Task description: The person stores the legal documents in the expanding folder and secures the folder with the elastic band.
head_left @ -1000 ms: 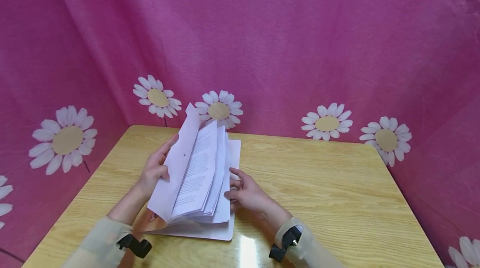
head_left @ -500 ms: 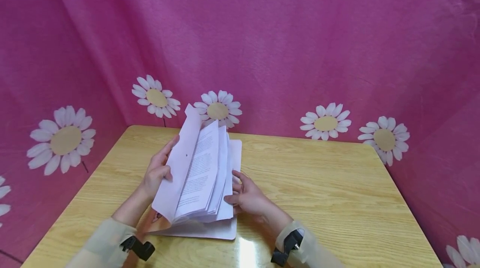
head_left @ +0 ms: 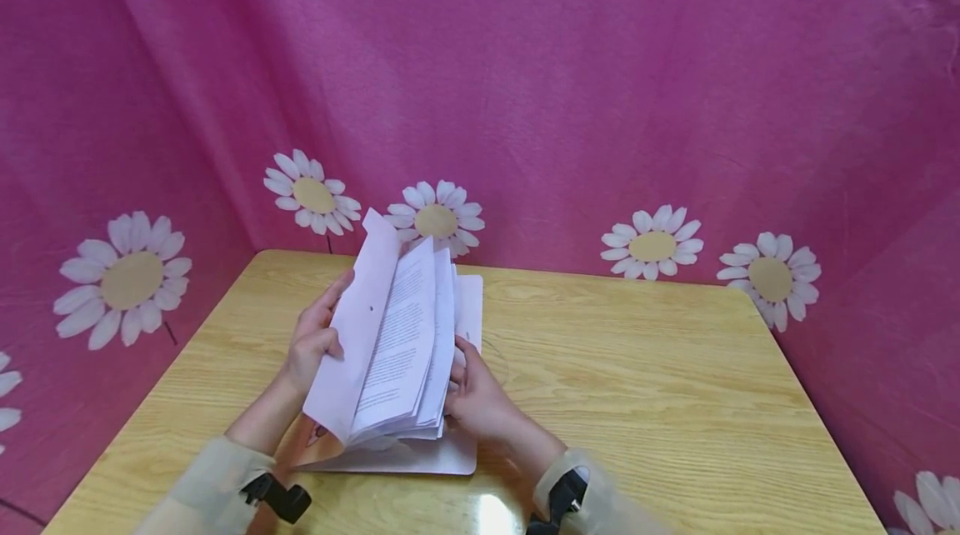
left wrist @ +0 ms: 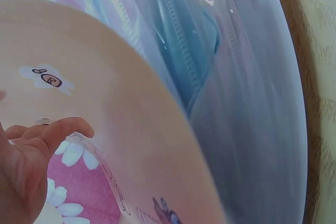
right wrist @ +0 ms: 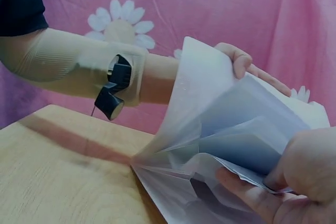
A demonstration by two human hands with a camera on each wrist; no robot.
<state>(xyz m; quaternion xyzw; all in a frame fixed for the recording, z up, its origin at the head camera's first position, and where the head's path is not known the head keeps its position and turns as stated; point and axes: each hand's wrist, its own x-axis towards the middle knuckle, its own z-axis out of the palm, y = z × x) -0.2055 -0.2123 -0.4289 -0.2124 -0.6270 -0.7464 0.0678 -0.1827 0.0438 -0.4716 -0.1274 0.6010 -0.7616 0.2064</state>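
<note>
A folder with a pale inside cover [head_left: 351, 335] lies part open on the table, its cover raised at a slant. My left hand [head_left: 311, 347] grips that cover at its outer edge, thumb on the inside. In the left wrist view the cover's peach outside [left wrist: 136, 93] carries small cartoon prints. Printed sheets [head_left: 397, 335] fan out inside, and clear plastic pockets [left wrist: 241, 124] show beneath the cover. My right hand [head_left: 483, 402] pinches the right edge of the pages; in the right wrist view its thumb lies above them and fingers below. The folder's back cover [head_left: 420, 458] rests flat.
The wooden table [head_left: 630, 385] extends to the right of the folder. A pink curtain [head_left: 525, 102] with daisy prints hangs behind and at both sides. Black wrist cameras [head_left: 276, 497] sit on both sleeved forearms.
My right hand has moved slightly left and its fingers have closed on the page edges, which shift left, baring more of the back cover. The left hand holds the cover nearly still.
</note>
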